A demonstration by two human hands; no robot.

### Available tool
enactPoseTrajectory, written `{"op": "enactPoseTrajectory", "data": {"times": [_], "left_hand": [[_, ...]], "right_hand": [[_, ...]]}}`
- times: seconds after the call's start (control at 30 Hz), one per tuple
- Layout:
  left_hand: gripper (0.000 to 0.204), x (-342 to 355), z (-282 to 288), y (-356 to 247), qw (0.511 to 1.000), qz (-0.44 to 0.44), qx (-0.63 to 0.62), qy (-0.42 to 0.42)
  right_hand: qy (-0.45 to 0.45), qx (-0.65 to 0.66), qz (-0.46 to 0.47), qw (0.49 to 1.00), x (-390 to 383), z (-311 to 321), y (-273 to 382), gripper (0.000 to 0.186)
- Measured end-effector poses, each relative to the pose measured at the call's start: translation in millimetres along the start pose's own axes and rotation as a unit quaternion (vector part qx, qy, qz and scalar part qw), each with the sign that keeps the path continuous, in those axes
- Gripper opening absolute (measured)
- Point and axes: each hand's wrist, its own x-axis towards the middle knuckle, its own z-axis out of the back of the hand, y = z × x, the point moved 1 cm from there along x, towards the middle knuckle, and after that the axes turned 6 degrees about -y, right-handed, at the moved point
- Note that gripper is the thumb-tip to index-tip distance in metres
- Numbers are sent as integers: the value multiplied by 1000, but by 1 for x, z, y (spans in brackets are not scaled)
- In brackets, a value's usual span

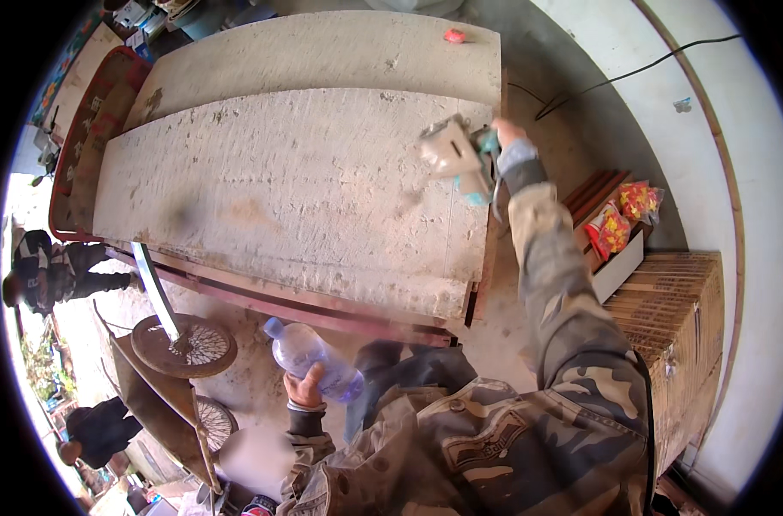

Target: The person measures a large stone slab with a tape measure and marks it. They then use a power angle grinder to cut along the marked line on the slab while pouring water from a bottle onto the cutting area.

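Note:
My left hand (305, 387) is wrapped round a clear plastic bottle (297, 346) with a blue cap, tilted to the upper left in front of my body. Stretched out to the far right, my right hand (508, 134) grips a handheld power saw (454, 155) with a teal body and a dusty metal base plate. The saw is slightly blurred, over the right end of a pale, pitted slab (305, 172); whether it touches the slab I cannot tell. A second slab (323, 56) lies beyond. On its far right corner sits a small red thing (454, 36).
A reddish metal frame (263, 297) runs under the slabs' near side. Left stand a cart with spoked wheels (185, 346) and two people (52, 271). To the right are stacked cardboard (666, 318), red-and-yellow bags (613, 230) and a black cable (615, 83).

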Motion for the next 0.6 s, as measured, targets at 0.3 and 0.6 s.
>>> {"op": "enactPoseTrajectory", "data": {"times": [0.3,0.6], "left_hand": [[40,75,-17,-37,994,-52,7,97],[39,154,27,-49,966,-71,70,240]], "right_hand": [[122,71,2,990,-184,-50,-61,18],[-11,130,10,991,-288,52,-107,11]]}}
